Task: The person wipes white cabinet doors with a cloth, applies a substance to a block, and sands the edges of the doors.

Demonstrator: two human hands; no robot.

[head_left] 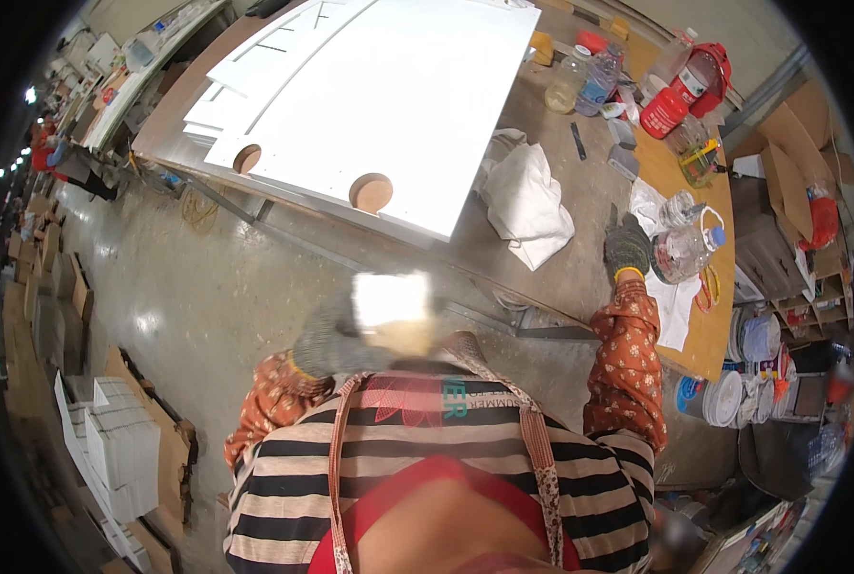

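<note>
My left hand [336,333], in a grey knit glove, is raised in front of my chest, closed on a small white block [392,298] with a beige lower side. Motion blurs the block, so its exact kind is unclear. Out to the right, my right hand [628,246], in a dark glove with a yellow cuff, lies on the worktable [580,277] with its fingers stretched forward. Beside it stand a clear plastic bottle [678,254] with a blue cap and a white sheet [674,316]. A crumpled white cloth [527,206] lies to its left.
Large white panels [379,105] with round holes are stacked on the table's left part. At the back right are a red bottle [664,113], several clear bottles and a dark strip [578,141]. White buckets [723,397] stand at right; cut boards [121,445] lie on the left floor.
</note>
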